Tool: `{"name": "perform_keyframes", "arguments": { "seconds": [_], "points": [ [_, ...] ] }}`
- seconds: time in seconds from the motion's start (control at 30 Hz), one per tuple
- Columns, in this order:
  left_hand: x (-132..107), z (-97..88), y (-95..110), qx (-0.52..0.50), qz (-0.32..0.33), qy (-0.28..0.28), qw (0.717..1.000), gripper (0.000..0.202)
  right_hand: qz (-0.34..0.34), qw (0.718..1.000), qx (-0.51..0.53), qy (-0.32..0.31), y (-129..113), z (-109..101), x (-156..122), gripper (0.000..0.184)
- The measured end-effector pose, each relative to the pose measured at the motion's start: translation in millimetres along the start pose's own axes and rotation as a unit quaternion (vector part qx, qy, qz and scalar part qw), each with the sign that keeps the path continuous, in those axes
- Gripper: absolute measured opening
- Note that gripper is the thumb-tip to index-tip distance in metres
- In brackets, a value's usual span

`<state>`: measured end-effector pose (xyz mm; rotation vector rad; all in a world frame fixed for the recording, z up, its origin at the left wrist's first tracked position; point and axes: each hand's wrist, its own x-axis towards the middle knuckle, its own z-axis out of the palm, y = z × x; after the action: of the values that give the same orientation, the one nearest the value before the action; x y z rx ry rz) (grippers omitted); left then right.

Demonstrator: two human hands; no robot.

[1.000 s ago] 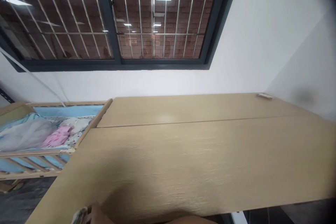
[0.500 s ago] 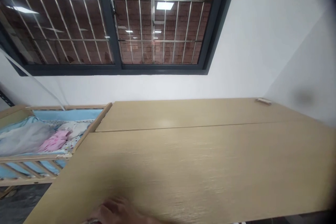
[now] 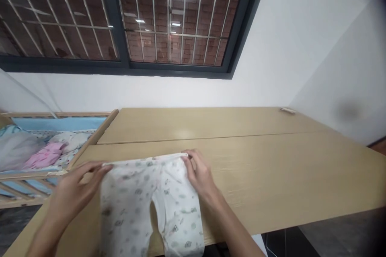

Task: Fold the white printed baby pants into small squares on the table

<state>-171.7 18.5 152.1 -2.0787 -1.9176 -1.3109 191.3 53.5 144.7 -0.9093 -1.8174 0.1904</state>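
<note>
Left hand point(image 3: 72, 190) and right hand point(image 3: 201, 174) pinch pants point(image 3: 129, 196) by top corners over table point(image 3: 271, 172); crib point(image 3: 92, 140) adjoins.

Bare hands point(image 3: 200, 174) — bare forearms point(image 3: 233, 223)

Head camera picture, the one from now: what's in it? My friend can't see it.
A person's left hand and right hand hold white patterned pants by the waist, over a pale wooden table. To the left is a cot with blue lining and pink cloth; behind is a barred window.
</note>
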Motion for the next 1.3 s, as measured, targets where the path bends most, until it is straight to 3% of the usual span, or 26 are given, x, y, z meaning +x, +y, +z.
{"name": "perform_keyframes", "arguments": {
  "seconds": [0.03,0.17,0.3,0.37,0.47,0.63,0.83,1.07,1.2,1.3],
  "points": [
    [10.3,19.9,4.7,-0.020,-0.006,-0.012,1.000,0.045,0.023,1.000,-0.019,-0.004,12.7,-1.9,2.6,0.014],
    [37.9,100.7,9.3,-0.059,-0.050,-0.150,0.986,0.043,0.108,0.984,-0.117,-0.075,69.3,10.2,11.2,0.019],
    [43.0,166.7,-8.9,-0.017,-0.075,-0.172,0.982,0.035,0.163,0.938,-0.242,-0.185,119.2,37.7,12.4,0.024],
    [44.7,191.0,-17.6,0.010,-0.082,-0.163,0.983,0.032,0.173,0.919,-0.279,-0.219,138.1,49.8,11.4,0.024],
    [51.5,219.4,-24.7,0.045,-0.082,-0.156,0.983,0.030,0.177,0.911,-0.290,-0.233,160.4,62.4,10.9,0.023],
    [69.0,252.2,-25.5,0.089,-0.071,-0.161,0.980,0.032,0.195,0.900,-0.309,-0.236,187.2,73.4,18.1,0.023],
    [80.7,262.0,-21.1,0.107,-0.087,-0.169,0.976,0.033,0.200,0.902,-0.304,-0.234,206.5,81.7,32.9,0.024],
    [85.5,234.0,-1.7,0.066,-0.101,-0.163,0.979,0.031,0.217,0.915,-0.271,-0.206,214.7,80.4,32.4,0.027],
    [60.2,209.2,46.2,0.034,-0.079,-0.152,0.985,0.035,0.231,0.921,-0.248,-0.190,217.5,79.8,30.5,0.031],
    [7.3,195.4,103.8,-0.022,-0.018,-0.245,0.969,0.029,0.238,0.926,-0.225,-0.185,219.7,79.4,30.9,0.031]
  ]
}}
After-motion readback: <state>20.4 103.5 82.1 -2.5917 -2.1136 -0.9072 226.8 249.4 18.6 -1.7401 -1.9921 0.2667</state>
